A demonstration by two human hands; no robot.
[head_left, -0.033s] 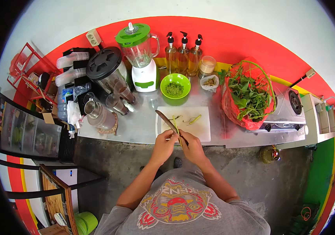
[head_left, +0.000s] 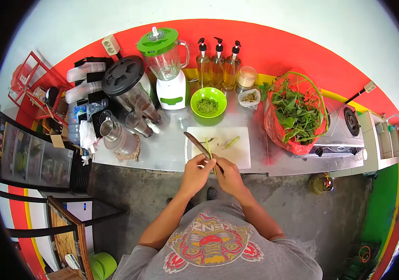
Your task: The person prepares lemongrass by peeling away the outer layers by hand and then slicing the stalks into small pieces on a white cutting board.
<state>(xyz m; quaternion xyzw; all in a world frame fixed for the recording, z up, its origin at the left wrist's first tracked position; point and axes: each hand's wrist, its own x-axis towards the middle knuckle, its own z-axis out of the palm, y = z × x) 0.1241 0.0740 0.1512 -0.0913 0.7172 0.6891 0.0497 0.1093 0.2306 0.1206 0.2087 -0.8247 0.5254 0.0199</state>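
Observation:
A knife with a long dark blade is gripped in my right hand, its tip pointing up and to the left. My left hand pinches a thin green stem, which lies against the blade. Both hands meet at the front edge of the white cutting board. On the board are a short light-green stalk piece and a few thin scraps. Behind it stands a bright green bowl containing chopped greens.
To the right, a red plastic bag bulges with leafy greens beside a gas stove. A blender, pump bottles and small tubs line the back. Glasses and a jug stand left.
My left hand's fingertips have shifted slightly right, closer against the knife blade. The knife tip has moved a little left. Everything else stays as it was.

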